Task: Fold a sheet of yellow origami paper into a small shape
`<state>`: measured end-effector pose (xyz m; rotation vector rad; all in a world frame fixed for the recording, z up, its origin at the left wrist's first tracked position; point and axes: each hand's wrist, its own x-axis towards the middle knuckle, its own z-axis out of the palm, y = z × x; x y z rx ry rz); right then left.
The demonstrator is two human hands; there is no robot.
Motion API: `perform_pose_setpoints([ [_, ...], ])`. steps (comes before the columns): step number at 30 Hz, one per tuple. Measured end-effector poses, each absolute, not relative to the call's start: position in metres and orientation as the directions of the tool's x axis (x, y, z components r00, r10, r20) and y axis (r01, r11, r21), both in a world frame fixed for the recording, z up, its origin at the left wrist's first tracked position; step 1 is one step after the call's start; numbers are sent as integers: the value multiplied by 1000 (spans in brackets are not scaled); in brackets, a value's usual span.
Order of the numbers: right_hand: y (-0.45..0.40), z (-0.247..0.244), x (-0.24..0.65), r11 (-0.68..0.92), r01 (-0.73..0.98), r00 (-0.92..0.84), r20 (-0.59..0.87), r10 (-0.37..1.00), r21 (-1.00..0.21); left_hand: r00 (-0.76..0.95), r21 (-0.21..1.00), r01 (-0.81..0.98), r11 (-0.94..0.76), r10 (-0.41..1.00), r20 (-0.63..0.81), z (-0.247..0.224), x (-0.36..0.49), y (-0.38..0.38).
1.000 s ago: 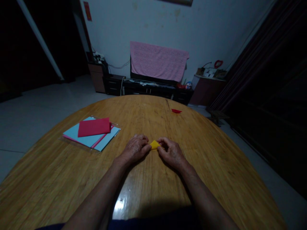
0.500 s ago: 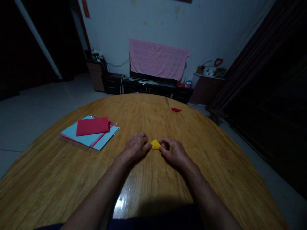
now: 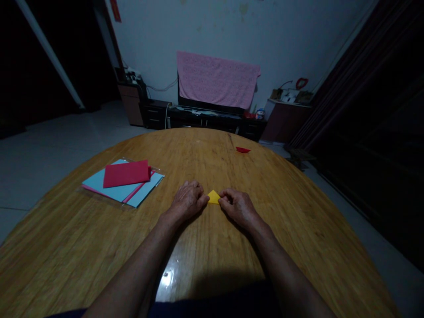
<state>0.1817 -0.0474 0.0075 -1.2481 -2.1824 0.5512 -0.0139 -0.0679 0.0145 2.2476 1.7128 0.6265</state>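
Observation:
A small folded piece of yellow paper (image 3: 213,197) shows as a triangle, point away from me, low over the wooden table. My left hand (image 3: 189,198) pinches its left corner between thumb and curled fingers. At the right corner, my right hand (image 3: 236,205) grips the paper with thumb and forefinger. Both hands are closed, and their fingertips cover the paper's two side corners. Farther off to the right lies a small red folded paper (image 3: 243,150), boat-like in shape, touched by neither hand.
Left on the round wooden table (image 3: 192,154) lies a clear packet of light blue paper (image 3: 94,182) with a red folded sheet (image 3: 126,174) on top. Beyond the table stand a low black cabinet (image 3: 155,117) and a screen draped with a pink cloth (image 3: 217,79).
Both hands keep their hold on the yellow paper, which looks slightly flatter now. The whole view has shifted a little; nothing else has visibly moved.

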Motion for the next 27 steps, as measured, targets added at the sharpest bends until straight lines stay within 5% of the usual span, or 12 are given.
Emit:
perform_pose_setpoints([
  [19,-42,7,187,460,638,-404,241,883,-617,162,402,887,-227,968,191,10,-10,-65],
  [27,-42,5,185,500,649,-429,268,863,-573,247,501,810,-306,952,182,11,-24,-63],
])
